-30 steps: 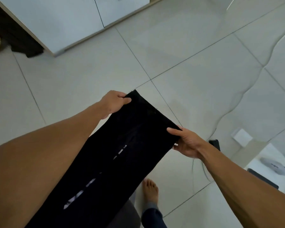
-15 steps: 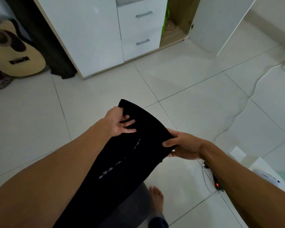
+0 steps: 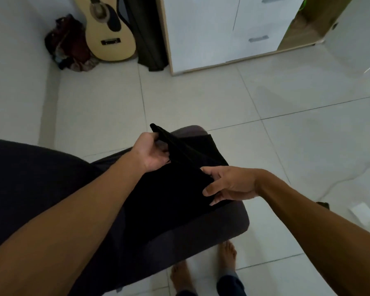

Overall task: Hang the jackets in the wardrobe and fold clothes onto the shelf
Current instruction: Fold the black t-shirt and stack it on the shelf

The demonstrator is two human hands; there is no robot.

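Black garment (image 3: 179, 189) pinched between both hands' fingers (image 3: 209, 190).

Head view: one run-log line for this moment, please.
stage: folding | left hand: grips black garment top edge | right hand: holds its right edge | garment over dark seat | wardrobe: beyond

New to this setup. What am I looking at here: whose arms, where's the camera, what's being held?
There is no machine: a person wears one wide-angle camera on the head, looking forward and down, so the arms are their own. The left hand pinches the upper edge of a black garment, and the right hand has its grip on the garment's near right edge. The garment lies across a dark grey cushioned seat. The person's bare feet show below on the pale tiled floor. Further back stand a white wardrobe with drawers, and a guitar leaning by the wall.
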